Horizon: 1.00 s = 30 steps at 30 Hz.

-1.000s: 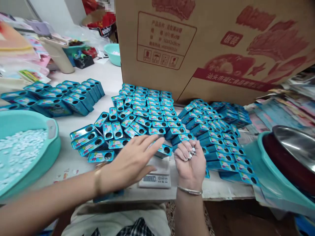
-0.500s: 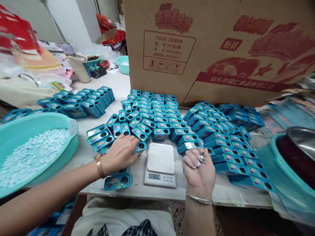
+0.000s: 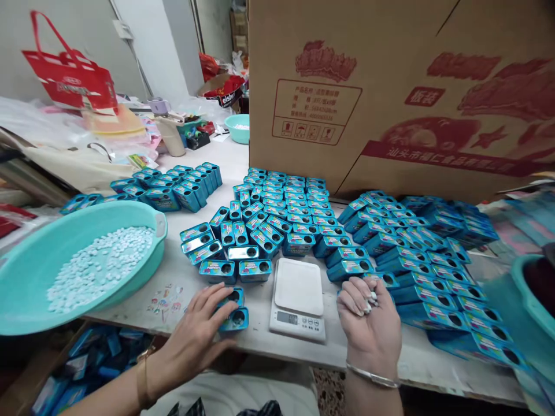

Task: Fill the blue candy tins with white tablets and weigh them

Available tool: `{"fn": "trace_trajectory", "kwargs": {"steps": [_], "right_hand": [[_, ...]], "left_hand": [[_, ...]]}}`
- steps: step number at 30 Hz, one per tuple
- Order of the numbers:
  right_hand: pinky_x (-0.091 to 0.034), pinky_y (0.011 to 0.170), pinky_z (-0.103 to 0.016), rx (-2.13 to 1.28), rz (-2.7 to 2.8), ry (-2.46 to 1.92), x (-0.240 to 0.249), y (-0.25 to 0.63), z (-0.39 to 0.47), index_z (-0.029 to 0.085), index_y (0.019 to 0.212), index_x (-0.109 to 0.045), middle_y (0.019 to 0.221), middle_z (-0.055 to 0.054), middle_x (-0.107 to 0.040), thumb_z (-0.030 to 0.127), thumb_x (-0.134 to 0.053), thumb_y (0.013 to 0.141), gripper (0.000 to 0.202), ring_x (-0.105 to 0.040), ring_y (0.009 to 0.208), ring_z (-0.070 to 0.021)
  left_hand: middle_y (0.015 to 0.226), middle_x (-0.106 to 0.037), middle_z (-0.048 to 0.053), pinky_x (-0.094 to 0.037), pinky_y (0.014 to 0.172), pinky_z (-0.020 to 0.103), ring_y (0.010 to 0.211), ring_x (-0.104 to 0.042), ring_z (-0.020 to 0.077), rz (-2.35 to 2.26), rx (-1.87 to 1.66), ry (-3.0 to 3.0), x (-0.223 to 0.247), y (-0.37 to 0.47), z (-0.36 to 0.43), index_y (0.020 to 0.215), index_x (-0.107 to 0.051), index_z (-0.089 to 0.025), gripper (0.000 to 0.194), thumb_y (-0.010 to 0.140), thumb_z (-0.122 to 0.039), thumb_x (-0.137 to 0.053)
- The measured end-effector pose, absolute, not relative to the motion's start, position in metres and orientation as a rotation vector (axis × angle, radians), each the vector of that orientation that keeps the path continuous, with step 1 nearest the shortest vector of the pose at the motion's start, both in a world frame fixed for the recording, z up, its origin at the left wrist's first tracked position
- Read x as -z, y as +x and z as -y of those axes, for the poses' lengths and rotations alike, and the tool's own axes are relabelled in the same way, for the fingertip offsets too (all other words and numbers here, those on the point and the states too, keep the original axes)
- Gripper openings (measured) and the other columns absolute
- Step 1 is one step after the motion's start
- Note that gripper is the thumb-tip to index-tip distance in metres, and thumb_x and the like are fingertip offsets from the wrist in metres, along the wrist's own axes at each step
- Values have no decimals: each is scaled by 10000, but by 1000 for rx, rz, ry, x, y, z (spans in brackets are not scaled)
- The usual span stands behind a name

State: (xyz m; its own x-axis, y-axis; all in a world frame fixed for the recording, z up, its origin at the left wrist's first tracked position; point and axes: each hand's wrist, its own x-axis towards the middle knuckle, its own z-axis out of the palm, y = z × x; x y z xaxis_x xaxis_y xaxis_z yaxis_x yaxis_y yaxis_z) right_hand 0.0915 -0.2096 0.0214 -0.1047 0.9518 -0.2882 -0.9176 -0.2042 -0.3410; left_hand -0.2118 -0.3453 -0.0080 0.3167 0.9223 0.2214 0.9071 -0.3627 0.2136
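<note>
My left hand (image 3: 202, 332), fingers spread and palm down, is over two blue tins (image 3: 236, 319) near the table's front edge; it partly covers them. My right hand (image 3: 370, 320) is turned palm up, fingers curled round several small white candies (image 3: 370, 301). Between the hands sits a white scale (image 3: 299, 287) with a bare plate; its display is too blurred to read. Behind it stand rows of blue tins (image 3: 299, 242) with round dark openings on top.
A turquoise basin (image 3: 143, 271) of white candies stands at the left. More tins (image 3: 433, 289) fill the right side beside another turquoise basin (image 3: 531, 294). A large cardboard box (image 3: 390, 75) rises behind. A red bag (image 3: 71, 81) is at the back left.
My left hand has left the tin beside the scale and moved toward me, opening over the two front tins. My right hand still holds the candies. The view has shifted left.
</note>
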Motion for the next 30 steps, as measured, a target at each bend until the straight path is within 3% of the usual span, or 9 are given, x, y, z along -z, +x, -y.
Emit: {"fn": "trace_trajectory", "kwargs": {"steps": [3, 10, 13, 19, 24, 30], "right_hand": [[-301, 368, -182, -1726, 84, -512, -24, 85, 210, 201, 754, -420, 577, 80, -367, 160, -471, 890, 151, -348, 402, -59], [-310, 370, -184, -1728, 90, -493, -22, 90, 212, 204, 752, -417, 565, 80, -382, 137, -492, 871, 156, -370, 402, -62], [-300, 366, -180, -1716, 57, -481, -18, 94, 213, 203, 754, -419, 570, 79, -382, 144, -492, 874, 153, -369, 406, -60], [-294, 368, -165, -1686, 57, -447, -11, 107, 212, 202, 761, -423, 577, 83, -375, 161, -534, 861, 155, -361, 417, -55], [-288, 368, -161, -1665, 53, -410, -11, 116, 210, 203, 764, -423, 577, 87, -360, 183, -537, 877, 162, -349, 420, -54], [-297, 375, -161, -1627, 50, -365, -13, 134, 212, 202, 758, -424, 588, 84, -364, 192, -557, 877, 178, -350, 425, -51]], "left_hand": [[1336, -490, 110, -348, 1069, 503, 1304, -385, 300, -1783, -576, 2482, 21, -208, 349, 1258, -461, -225, 517, 774, -61, -536], [1227, -527, 107, -382, 1015, 485, 1184, -456, 303, -1944, -559, 2361, 17, -195, 338, 1212, -487, -210, 577, 661, -62, -567], [1189, -544, 104, -400, 968, 470, 1145, -473, 302, -1932, -533, 2381, 15, -196, 339, 1141, -536, -207, 510, 649, -74, -560], [1207, -516, 114, -383, 973, 470, 1167, -442, 306, -1770, -615, 2448, -17, -186, 335, 1189, -490, -209, 478, 730, -110, -579], [1211, -501, 101, -378, 982, 454, 1151, -434, 279, -1578, -598, 2428, -52, -136, 285, 1156, -508, -209, 354, 815, -207, -604], [1115, -536, 91, -429, 878, 443, 1048, -464, 274, -1449, -380, 2493, -46, -82, 221, 1048, -586, -182, 291, 776, -259, -657]]}}
